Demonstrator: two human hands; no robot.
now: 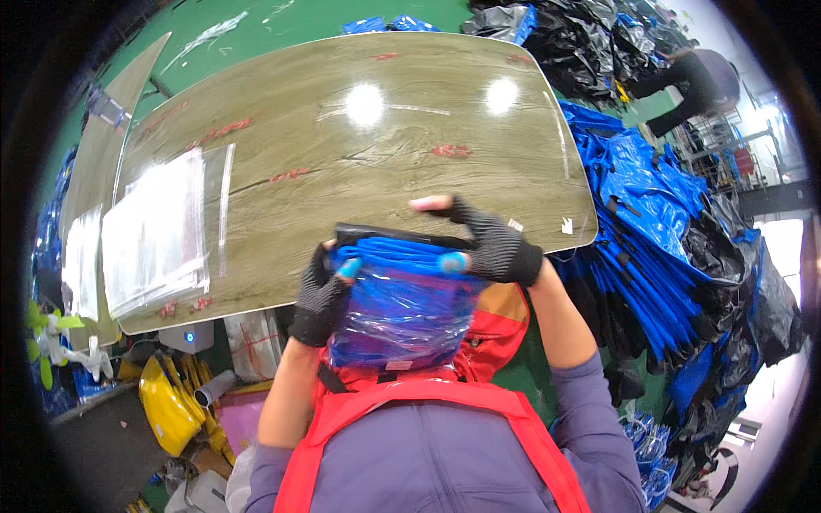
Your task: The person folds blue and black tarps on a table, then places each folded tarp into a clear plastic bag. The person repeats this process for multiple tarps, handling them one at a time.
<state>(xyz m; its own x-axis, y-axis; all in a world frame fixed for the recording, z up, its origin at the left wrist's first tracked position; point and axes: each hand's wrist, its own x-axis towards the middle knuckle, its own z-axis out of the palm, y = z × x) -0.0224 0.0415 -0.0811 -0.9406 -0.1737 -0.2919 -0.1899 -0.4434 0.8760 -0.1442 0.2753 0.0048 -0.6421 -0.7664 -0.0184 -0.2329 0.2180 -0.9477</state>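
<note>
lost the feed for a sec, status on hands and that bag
Left hand and right hand, both in dark fingerless gloves, grip the folded blue fabric bag in clear plastic wrap. Held at near edge of wood-grain table. Stack of clear plastic sleeves lies apart, left.

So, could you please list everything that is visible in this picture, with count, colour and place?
table: one, brown wood-look top, centre
clear plastic bags: one stack, transparent, left part of table
second stack of clear bags: one, transparent, on the neighbouring table at far left
folded blue item in clear wrap: one, blue with a black top edge, near table edge, held in both hands
blue bags: large pile, right of table
black bags: pile, top right
another person: one, dark clothes, top right
yellow object: one, lower left under table
left hand: black fingerless glove, gripping the item's left side
right hand: black fingerless glove, gripping its upper right
</note>
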